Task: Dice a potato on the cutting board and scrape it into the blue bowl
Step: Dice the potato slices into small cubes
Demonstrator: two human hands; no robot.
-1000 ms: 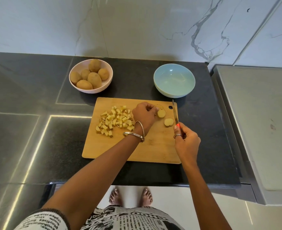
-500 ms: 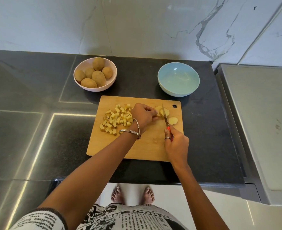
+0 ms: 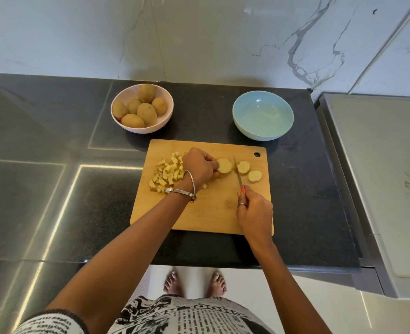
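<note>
Midway across a rectangular light-wood cutting board on a dark stone counter, a person's left hand curls its fingers round the uncut end of a pale yellow potato, holding it flat to the board. Just right of that piece, the narrow steel blade of a small knife points away from the person, its edge lying between the held piece and two round cut potato slices that rest side by side near the board's hanging hole. The right hand, a ring on one finger, wraps closed round the knife's handle, which is almost wholly hidden in the fist. A loose heap of small yellow potato cubes sits on the board's left part, partly behind the left wrist and its two metal bangles. Beyond the board's right corner, apart from it, stands a round pale blue bowl. Beyond the left corner stands a round pale pink bowl holding whole brown potatoes.
</note>
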